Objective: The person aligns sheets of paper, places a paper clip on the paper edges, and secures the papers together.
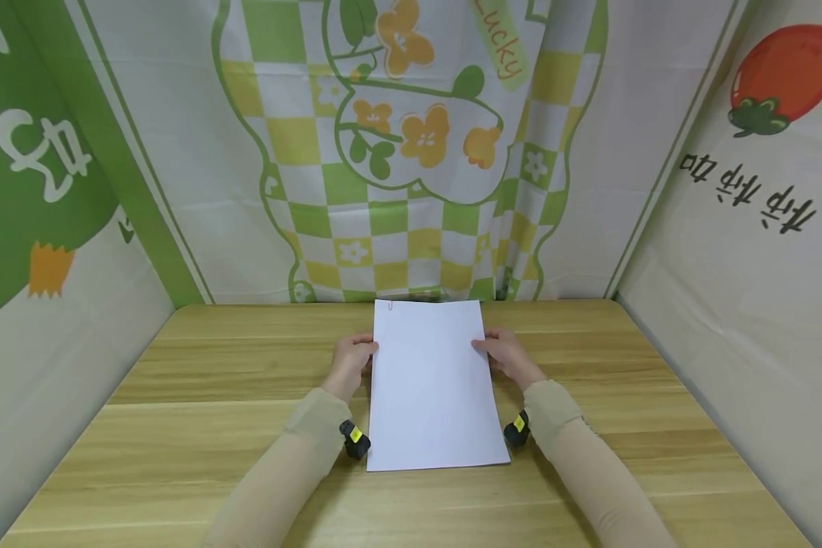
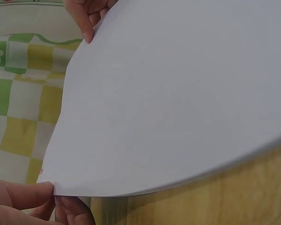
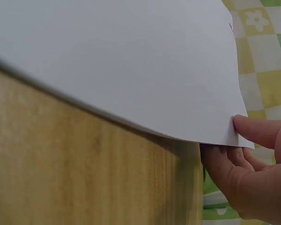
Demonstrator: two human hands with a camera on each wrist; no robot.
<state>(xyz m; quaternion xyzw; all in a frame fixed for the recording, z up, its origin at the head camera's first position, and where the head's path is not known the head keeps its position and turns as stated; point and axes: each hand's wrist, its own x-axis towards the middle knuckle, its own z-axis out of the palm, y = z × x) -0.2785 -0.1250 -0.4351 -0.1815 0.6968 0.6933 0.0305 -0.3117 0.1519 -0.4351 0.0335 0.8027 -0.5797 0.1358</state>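
Observation:
White sheets of paper (image 1: 428, 388) lie lengthwise in front of me, several together judging by the thick edge in the wrist views. A small reddish paper clip (image 1: 390, 305) sits on their far edge, near the left corner. My left hand (image 1: 352, 358) pinches the left side of the paper, thumb on top and fingers underneath. On the opposite side, my right hand (image 1: 509, 356) pinches the paper the same way, its thumb (image 3: 253, 131) pressing the top face. Both wrist views show the paper bending, with its far part raised off the table.
A wood-grain table (image 1: 233, 441) extends around the paper on both sides. Behind its far edge hangs a checked, flower-printed curtain (image 1: 411, 243). Printed cloth walls (image 1: 740, 304) close in the left and right. A black wrist camera (image 1: 355, 439) is strapped beside each sleeve cuff.

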